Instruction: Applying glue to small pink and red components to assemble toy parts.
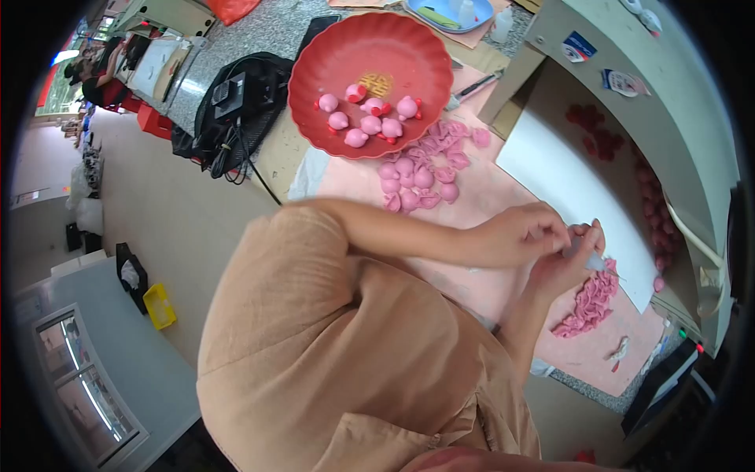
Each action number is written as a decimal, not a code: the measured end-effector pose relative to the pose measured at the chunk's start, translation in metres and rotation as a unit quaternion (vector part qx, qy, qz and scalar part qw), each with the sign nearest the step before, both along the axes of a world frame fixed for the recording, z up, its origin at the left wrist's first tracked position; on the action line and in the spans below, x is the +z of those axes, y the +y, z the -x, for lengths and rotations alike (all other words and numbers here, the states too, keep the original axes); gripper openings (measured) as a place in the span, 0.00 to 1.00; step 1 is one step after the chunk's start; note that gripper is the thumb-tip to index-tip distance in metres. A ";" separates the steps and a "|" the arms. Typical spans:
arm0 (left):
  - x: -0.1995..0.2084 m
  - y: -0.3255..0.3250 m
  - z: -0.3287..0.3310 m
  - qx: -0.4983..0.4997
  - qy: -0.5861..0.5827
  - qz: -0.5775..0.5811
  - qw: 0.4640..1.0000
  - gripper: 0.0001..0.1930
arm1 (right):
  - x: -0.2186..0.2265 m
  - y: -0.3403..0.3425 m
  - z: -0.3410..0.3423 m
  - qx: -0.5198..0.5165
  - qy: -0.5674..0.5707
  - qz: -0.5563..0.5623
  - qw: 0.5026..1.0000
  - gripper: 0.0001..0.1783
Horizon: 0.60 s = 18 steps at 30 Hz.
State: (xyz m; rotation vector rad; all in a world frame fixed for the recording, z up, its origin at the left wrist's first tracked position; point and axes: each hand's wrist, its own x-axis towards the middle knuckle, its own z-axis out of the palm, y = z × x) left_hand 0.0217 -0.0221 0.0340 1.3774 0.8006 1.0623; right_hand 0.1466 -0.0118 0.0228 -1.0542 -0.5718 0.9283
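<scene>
My left hand (521, 236) has its fingers curled close to my right hand; whatever it may hold is too small to make out. My right hand (572, 258) is closed round a small translucent glue bottle (595, 263), its thin tip pointing away to the right. Just below that lies a heap of pink ruffled pieces (588, 303) on the pink work mat (503, 293). Farther left on the mat are round pink balls (423, 177) among pink ring-like pieces (448, 135). A red scalloped bowl (330, 63) holds several pink balls with red parts (371, 124).
A cream box-like machine (712, 102) stands at the right, with a white sheet (543, 169) in its opening and red pieces (650, 197) inside. A blue tray (448, 16), a small bottle (501, 25) and a black bag (267, 75) lie at the back. Small pliers (620, 352) rest near the front edge.
</scene>
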 end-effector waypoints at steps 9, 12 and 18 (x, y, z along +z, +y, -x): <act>0.032 -0.040 0.182 0.383 0.212 -0.129 0.890 0.04 | -0.005 0.006 -0.011 0.132 0.000 -0.050 0.990 0.16; 0.024 -0.042 0.158 0.252 0.333 -0.128 0.900 0.09 | 0.005 0.000 0.000 0.145 0.004 -0.018 0.989 0.11; 0.017 0.013 0.106 0.177 0.402 -0.189 0.878 0.14 | -0.003 -0.025 -0.014 0.228 -0.136 0.044 0.963 0.14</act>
